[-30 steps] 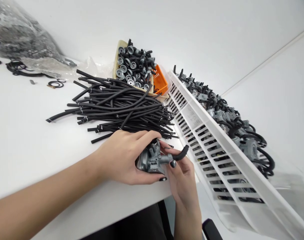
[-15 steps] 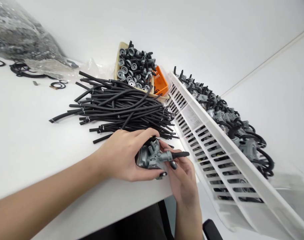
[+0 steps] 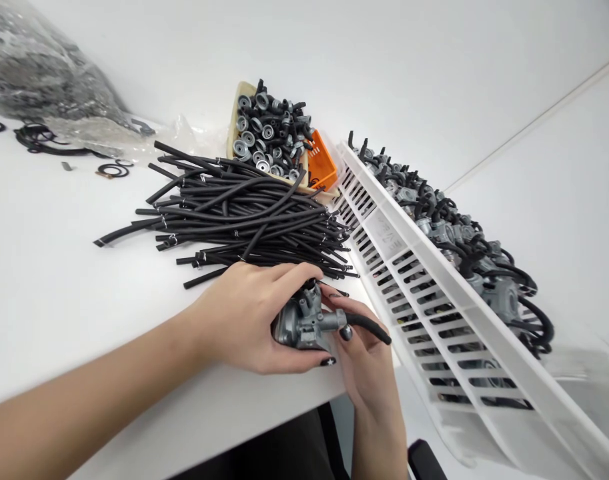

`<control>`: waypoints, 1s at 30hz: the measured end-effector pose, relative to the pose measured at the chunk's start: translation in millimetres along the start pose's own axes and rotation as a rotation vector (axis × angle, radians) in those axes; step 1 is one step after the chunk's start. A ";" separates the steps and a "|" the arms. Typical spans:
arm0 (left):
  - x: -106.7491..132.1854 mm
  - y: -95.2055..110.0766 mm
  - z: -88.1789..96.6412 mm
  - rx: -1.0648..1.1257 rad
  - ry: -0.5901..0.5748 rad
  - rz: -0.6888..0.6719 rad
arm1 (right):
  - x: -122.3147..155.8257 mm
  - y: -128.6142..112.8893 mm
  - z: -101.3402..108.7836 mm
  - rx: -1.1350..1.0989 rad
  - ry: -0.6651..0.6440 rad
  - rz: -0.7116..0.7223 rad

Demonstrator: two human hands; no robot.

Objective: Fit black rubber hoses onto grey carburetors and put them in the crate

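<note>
A grey metal carburetor (image 3: 309,323) is held over the front edge of the table. My left hand (image 3: 249,317) is closed around its body, thumb along the near side and fingers over the far side. At its right end sits a metal cap (image 3: 341,319) with a bent black rubber boot (image 3: 369,327) sticking out. My right hand (image 3: 369,353) grips this cap, its thumb on the near side and the other fingers behind, partly hidden. Just beyond my hands lies a pile of black rubber hoses (image 3: 234,207).
A cream bin (image 3: 233,123) full of metal caps with black boots stands behind the hoses, beside an orange basket (image 3: 321,160). On the right, a slotted white crate (image 3: 424,280) holds several carburetors. Black rings (image 3: 113,171) and a plastic bag of parts (image 3: 44,67) lie at left.
The rubber boot has swung from pointing straight right to curving down toward the lower right. The carburetor and both hands have shifted slightly downward.
</note>
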State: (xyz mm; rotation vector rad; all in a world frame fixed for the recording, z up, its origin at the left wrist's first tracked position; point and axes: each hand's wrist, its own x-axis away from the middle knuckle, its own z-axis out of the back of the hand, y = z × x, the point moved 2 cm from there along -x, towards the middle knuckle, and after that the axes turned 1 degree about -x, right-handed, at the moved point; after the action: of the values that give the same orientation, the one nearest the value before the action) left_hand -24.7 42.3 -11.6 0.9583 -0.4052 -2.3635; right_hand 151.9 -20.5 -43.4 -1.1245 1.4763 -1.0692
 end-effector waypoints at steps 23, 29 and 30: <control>-1.0 -1.7 1.5 0.029 0.006 0.016 | -0.8 -2.6 -0.6 -0.061 -0.016 -0.049; 0.1 -2.4 0.3 0.023 -0.002 0.012 | 0.2 -0.9 0.4 -0.057 -0.009 -0.012; 0.2 -2.2 0.2 0.017 -0.001 0.009 | 0.3 -0.6 0.6 -0.057 -0.020 -0.005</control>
State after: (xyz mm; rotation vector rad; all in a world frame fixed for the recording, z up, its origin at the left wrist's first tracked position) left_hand -25.8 44.0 -12.6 0.9616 -0.4301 -2.3563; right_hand 152.5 -20.9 -43.0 -1.1760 1.4971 -1.0225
